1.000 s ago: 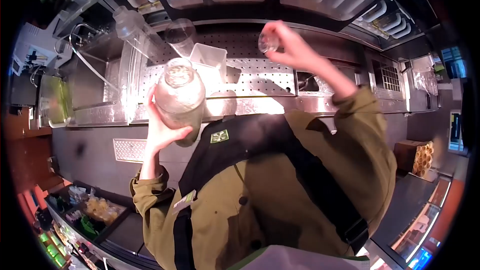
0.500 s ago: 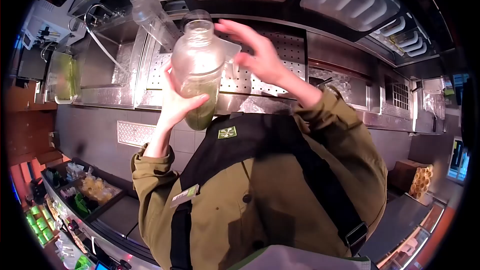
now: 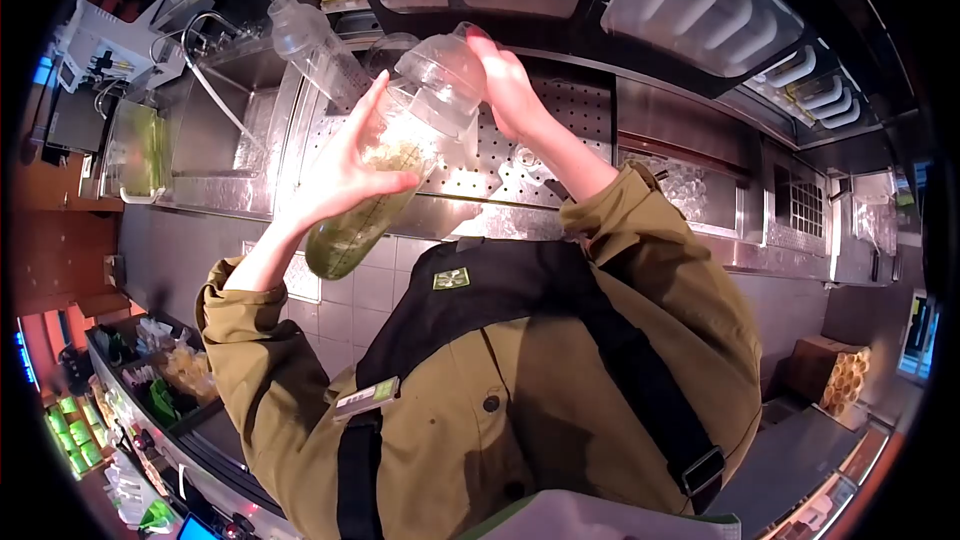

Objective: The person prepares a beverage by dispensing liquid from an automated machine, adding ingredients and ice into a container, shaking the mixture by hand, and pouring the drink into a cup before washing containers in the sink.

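A clear cocktail shaker (image 3: 352, 232) with green liquid and paler, ice-like pieces inside is tilted in front of my apron, its base low on the left and its domed top (image 3: 438, 72) high on the right. My left hand (image 3: 345, 172) wraps around the middle of its body, thumb on the near side. My right hand (image 3: 505, 90) is closed over the top end, fingers along its far edge; the cap beneath is mostly hidden. Behind, a second clear shaker (image 3: 315, 52) leans on the counter, beside the round rim of a clear vessel (image 3: 385, 48).
A perforated metal drain board (image 3: 480, 182) lies under my hands. To the left are a steel sink (image 3: 208, 135) with a hose tap and a container of green liquid (image 3: 145, 150). An ice bin (image 3: 688, 188) sits to the right. Handled clear containers (image 3: 690, 0) line the back.
The shaker has gone from nearly upright to tilted, its base swinging left and its top right. My right hand, apart from it before, has come onto its top end.
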Motion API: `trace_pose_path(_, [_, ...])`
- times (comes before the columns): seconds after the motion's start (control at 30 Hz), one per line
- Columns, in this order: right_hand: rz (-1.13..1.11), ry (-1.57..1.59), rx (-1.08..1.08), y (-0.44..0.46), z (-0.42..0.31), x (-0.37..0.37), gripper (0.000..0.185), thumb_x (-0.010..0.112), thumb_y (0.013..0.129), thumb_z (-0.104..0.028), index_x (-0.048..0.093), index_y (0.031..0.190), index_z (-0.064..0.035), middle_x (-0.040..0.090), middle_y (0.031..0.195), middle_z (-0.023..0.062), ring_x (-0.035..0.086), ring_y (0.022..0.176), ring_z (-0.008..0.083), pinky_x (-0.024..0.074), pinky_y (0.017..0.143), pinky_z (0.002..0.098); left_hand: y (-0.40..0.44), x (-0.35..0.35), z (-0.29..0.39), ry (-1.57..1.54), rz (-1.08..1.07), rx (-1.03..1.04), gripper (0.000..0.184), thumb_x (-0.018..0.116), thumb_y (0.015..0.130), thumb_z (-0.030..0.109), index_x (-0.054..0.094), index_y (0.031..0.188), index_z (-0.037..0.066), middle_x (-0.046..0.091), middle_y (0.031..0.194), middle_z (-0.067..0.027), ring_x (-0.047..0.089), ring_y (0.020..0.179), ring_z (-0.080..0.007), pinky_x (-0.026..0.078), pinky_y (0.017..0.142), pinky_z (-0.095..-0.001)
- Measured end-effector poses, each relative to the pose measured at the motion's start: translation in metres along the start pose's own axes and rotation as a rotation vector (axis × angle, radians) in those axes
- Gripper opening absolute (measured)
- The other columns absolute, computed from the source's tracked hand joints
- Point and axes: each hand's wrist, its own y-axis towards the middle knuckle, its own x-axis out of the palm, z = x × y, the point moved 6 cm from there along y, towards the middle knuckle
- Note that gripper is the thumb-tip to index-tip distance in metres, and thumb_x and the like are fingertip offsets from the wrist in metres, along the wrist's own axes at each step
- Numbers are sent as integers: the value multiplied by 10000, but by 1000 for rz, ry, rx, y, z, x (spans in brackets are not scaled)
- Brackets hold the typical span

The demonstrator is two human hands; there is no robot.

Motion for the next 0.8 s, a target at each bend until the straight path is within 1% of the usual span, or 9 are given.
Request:
trace_pose_path(0.1, [-21,-136,12,5,14,-9,428,393,907,-368,508,1074,9,565,998,76,534,881,141,442,765,286,3,-2,0,59,-34,-7,1006,759,583,198,159,1382,84,338,1336,-192,327,1246,-265,256,1023,-345])
trace_pose_path(0.2, [5,-162,18,3,15,-10,426,369,918,-357,476,1110,8,554,1003,72,520,886,126,445,734,276,5,-3,0,107,-54,-43,996,752,583,227,169,1382,106,367,1311,-209,356,1228,-294,281,1010,-356])
trace_pose_path(0.3, [-32,-71,37,2,18,-11,516,434,888,-389,430,1120,73,502,1054,112,467,935,152,368,832,266,6,-5,0,155,-63,-47,991,747,580,238,175,1382,126,390,1287,-224,385,1203,-320,304,995,-365])
trace_pose_path(0.4, [-20,-37,115,-1,18,-11,516,429,893,-388,412,1138,65,492,1067,109,446,992,153,339,882,268,6,-5,0,197,-61,-26,995,747,572,237,177,1383,147,418,1259,-229,416,1173,-337,327,976,-374])
trace_pose_path(0.6, [63,-144,-61,-13,-2,-4,506,427,897,-392,417,1137,53,480,1093,106,429,1032,158,314,914,270,8,-10,2,286,-85,-60,1009,754,552,267,184,1382,208,495,1168,-218,471,1110,-347,374,927,-395])
trace_pose_path(0.7, [66,-222,-90,-20,-11,1,502,419,899,-398,433,1123,51,487,1089,110,433,1036,164,317,915,273,7,-11,1,352,-86,-76,1012,754,549,296,182,1381,227,507,1148,-213,488,1086,-351,386,911,-402])
trace_pose_path(0.8, [81,-196,-74,-12,1,-7,515,412,899,-411,441,1118,55,493,1087,113,446,1021,165,328,906,276,7,-11,-4,405,-92,-94,1018,751,550,323,171,1382,240,512,1136,-212,499,1063,-362,392,901,-408])
